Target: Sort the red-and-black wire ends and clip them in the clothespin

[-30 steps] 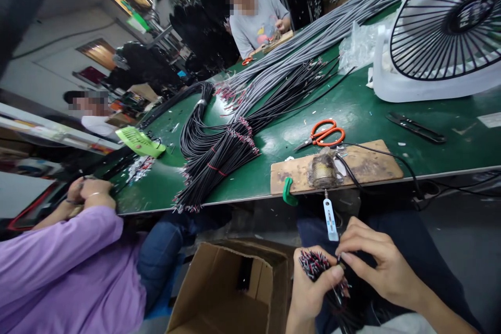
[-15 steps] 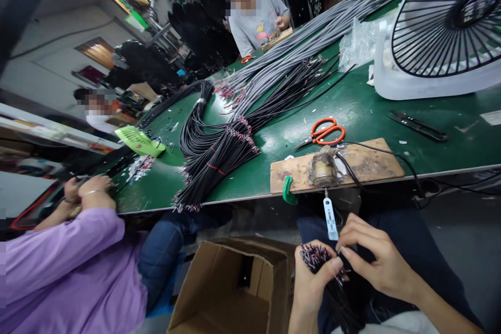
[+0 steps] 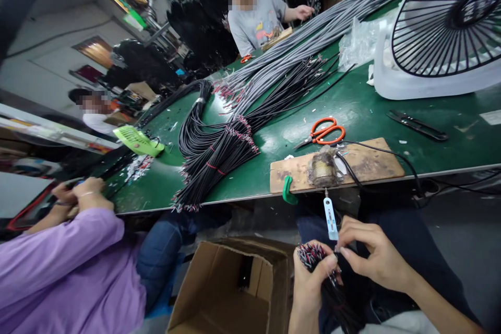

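My left hand (image 3: 311,284) is wrapped round a bundle of black wires (image 3: 313,255) with red and white stripped ends, held over my lap below the table edge. My right hand (image 3: 371,255) pinches one wire end at the top of that bundle, thumb and fingers pressed together. Just above them hangs a small blue-white tag (image 3: 330,217) from a metal pot (image 3: 323,168) mounted on a wooden board (image 3: 368,164) clamped to the green table (image 3: 360,109).
Orange scissors (image 3: 323,133), black cutters (image 3: 417,126), a white fan (image 3: 442,31), and heaps of black cables (image 3: 219,151) and grey cables (image 3: 313,36) lie on the table. An open cardboard box (image 3: 230,292) stands at my knees. A person in purple (image 3: 70,266) sits left; another sits opposite.
My hands have shifted slightly upward with the bundle. The person opposite has stretched an arm out over the grey cables. The person in purple has moved their hands a little.
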Motion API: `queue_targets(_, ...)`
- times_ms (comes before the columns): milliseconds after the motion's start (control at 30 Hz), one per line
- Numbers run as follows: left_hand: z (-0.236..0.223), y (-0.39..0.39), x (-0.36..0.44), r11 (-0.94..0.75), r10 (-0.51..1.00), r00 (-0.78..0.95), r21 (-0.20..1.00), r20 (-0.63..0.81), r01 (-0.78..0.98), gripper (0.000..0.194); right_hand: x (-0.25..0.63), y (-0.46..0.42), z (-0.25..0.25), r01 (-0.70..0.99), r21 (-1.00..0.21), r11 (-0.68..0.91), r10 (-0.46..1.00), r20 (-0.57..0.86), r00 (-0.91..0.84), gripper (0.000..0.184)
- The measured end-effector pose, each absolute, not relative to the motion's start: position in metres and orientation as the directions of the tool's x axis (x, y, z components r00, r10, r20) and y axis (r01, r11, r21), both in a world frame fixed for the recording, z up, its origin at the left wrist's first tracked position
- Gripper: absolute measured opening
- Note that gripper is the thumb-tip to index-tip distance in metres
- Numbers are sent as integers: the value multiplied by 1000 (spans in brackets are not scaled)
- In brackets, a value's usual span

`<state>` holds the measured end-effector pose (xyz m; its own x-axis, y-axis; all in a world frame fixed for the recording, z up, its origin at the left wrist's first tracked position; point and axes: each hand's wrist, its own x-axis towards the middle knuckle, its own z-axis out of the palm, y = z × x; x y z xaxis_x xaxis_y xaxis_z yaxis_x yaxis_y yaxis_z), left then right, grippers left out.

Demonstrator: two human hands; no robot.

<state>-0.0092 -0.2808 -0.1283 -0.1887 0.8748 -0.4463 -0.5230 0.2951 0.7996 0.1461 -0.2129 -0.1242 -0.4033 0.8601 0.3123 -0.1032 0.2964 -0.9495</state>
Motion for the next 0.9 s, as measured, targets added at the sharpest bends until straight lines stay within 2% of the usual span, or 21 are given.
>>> queue_targets(267,-123,-276,-17,295,909,-120,820,-399,-491,31,143,-213,-122,-158,-957,242,853,288,-436,4)
queue_targets(333,-123,-276,-17,292,915,-123,840,-384,-457,29,141,-213,-122,-200,-968,154,861,231,-453,17)
queue_targets(400,-122,-277,-17,278,921,-137,860,-366,-428,27,139,-211,-124,-279,-960,-2,845,147,-515,22)
queue_targets(467,-118,-277,-15,239,928,-175,887,-328,-394,27,138,-207,-125,-354,-919,-176,828,56,-558,27)
queue_targets(533,-111,-276,-14,171,943,-211,919,-257,-354,25,135,-199,-122,-386,-872,-302,845,-56,-532,31)
queue_targets(633,-99,-273,-12,83,963,-217,942,-160,-325,22,130,-185,-110,-392,-843,-369,874,-171,-455,44)
queue_targets(733,-91,-268,-12,40,968,-227,955,-111,-295,19,124,-175,-96,-374,-849,-373,866,-174,-469,54)
queue_targets(900,-90,-261,-11,43,960,-263,982,-91,-184,21,117,-176,-87,-434,-781,-449,843,-208,-496,47)
